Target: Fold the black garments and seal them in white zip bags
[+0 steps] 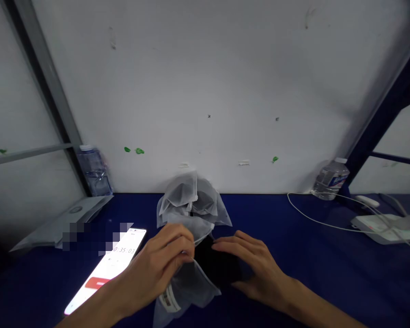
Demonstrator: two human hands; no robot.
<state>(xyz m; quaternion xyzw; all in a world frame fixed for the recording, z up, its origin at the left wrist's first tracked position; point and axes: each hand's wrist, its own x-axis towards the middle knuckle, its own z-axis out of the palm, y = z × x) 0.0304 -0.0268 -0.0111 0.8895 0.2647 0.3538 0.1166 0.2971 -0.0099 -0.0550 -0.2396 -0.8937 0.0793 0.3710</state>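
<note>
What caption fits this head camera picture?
Left hand and right hand handle a black item in a white fabric bag beside a phone.

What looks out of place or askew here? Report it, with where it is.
The water bottle at the right rear lies on its side against the wall, while the bottle at the left rear stands upright. A white cable loops loosely across the blue table. Nothing looks spilled or damaged.

Both hands, the left hand (164, 264) and the right hand (253, 266), are bare: no gloves, rings or watch visible. The forearms look sleeveless, though dim light may hide details.
</note>
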